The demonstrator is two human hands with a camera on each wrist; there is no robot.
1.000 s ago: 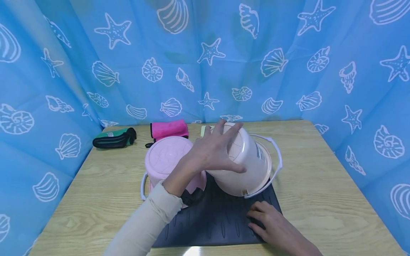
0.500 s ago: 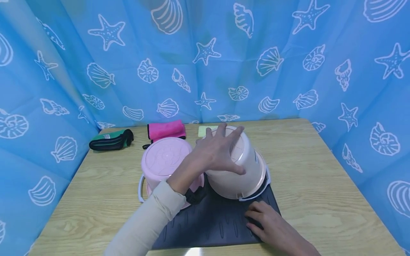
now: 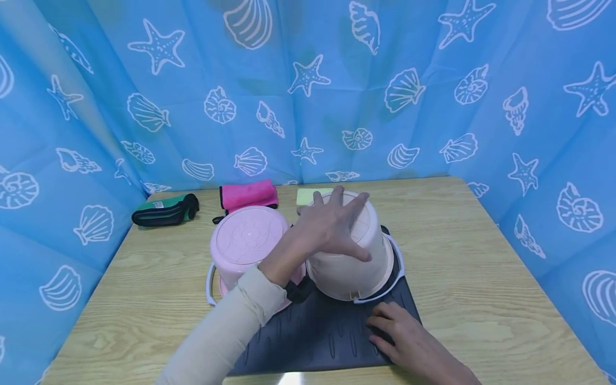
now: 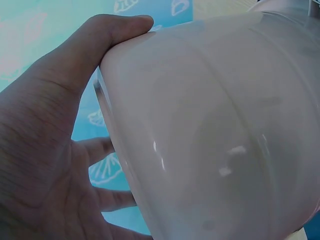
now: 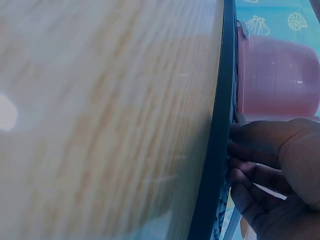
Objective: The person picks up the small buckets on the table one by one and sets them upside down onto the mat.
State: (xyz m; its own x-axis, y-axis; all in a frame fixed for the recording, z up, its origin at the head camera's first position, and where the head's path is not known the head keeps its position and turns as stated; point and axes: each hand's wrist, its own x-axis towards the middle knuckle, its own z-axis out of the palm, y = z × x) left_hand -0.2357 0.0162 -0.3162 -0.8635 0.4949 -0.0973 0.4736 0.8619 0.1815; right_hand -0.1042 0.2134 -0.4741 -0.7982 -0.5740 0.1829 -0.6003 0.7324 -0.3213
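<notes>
A beige bucket [image 3: 348, 275] stands upside down on the black ribbed mat [image 3: 308, 342], its white handle lowered around the rim. My left hand [image 3: 327, 224] grips the bucket's upturned base, fingers spread across it. In the left wrist view the thumb bends over the base edge of the bucket [image 4: 200, 125]. To its left, a pink bucket [image 3: 247, 235] also sits upside down, partly hidden by my left forearm. My right hand [image 3: 399, 337] rests its fingertips on the mat's right side near the front; in the right wrist view, the right hand [image 5: 275, 170] has loosely bent fingers.
Behind the buckets lie a folded pink cloth [image 3: 247, 195] and a pale green piece [image 3: 310, 195]. A green and black folded cloth [image 3: 166, 209] is at the back left of the wooden table [image 3: 471, 256]. A blue shell-patterned curtain [image 3: 356, 107] surrounds the table.
The beige bucket has come down from a tilt to stand flatter on the mat, and its handle has dropped. My left hand stayed on its base; the right hand barely moved.
</notes>
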